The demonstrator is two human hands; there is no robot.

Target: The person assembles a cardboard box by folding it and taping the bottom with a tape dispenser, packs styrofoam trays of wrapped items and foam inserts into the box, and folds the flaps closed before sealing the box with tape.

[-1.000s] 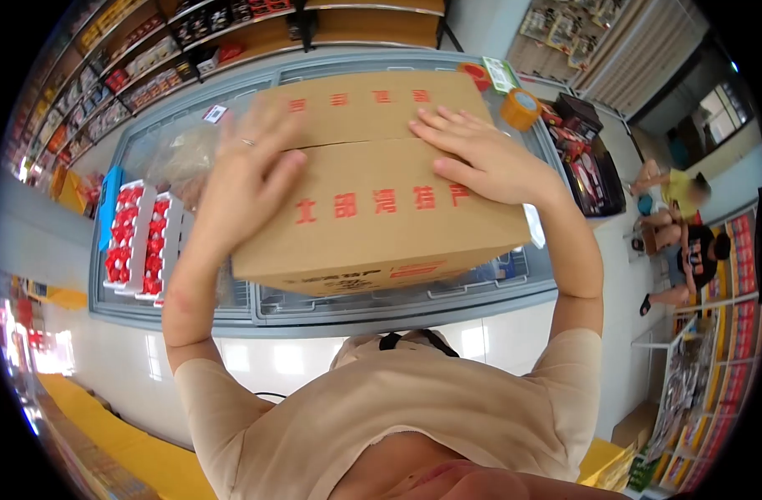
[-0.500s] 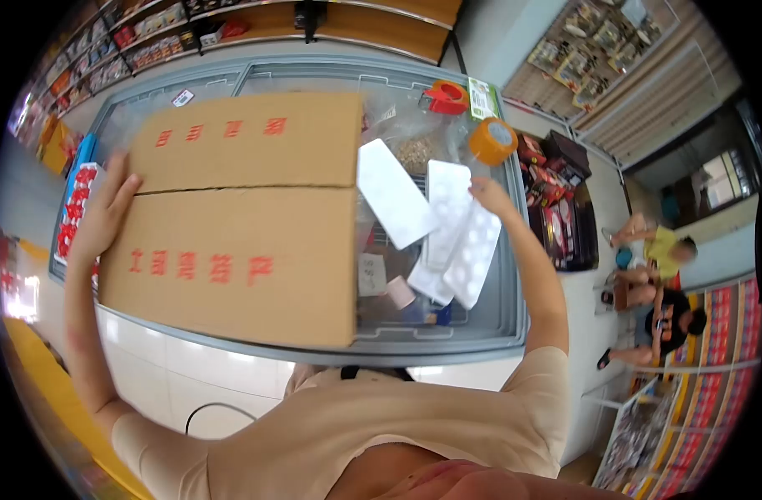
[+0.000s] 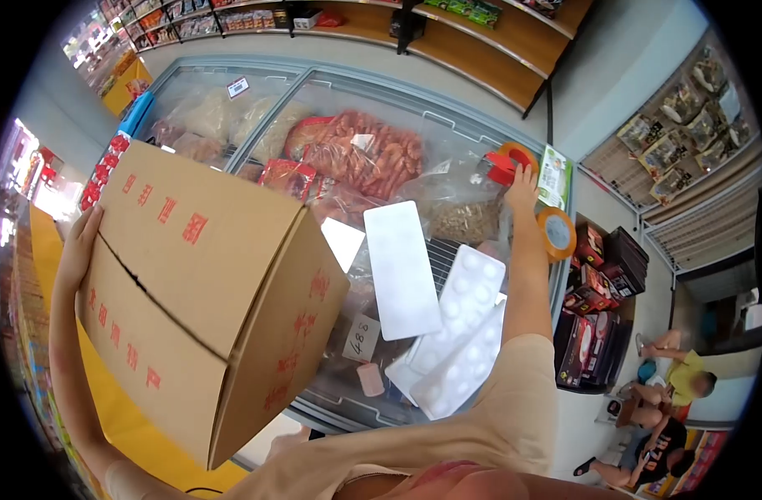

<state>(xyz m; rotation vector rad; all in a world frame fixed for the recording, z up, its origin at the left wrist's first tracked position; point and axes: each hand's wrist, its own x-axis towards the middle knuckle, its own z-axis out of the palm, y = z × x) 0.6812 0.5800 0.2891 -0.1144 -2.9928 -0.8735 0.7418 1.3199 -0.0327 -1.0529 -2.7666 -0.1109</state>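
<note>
The dispenser [image 3: 500, 170], red with an orange roll in it, is at the far right of the freezer [image 3: 364, 93], just beyond the tips of the right hand [image 3: 522, 185]; from those fingers it lies ahead and a little to the left, its long axis running crosswise to the forearm; the right hand is plainly the nearer one, with the left hand [image 3: 79, 243] well apart across the box [image 3: 177, 279].

The right fingers are bent at the dispenser's near edge; whether they have closed on it I cannot tell (the back of the hand hides the contact); the left fingers lie against the box's left side, but how firmly they hold it is hidden too.

The box stands slantwise at the left, flaps down, its dark seam running from the left hand toward the near right; between box and right arm lie white trays [image 3: 402, 271]; a second roll [image 3: 557, 233] sits beside the right forearm, near a green card [image 3: 556, 176].
</note>
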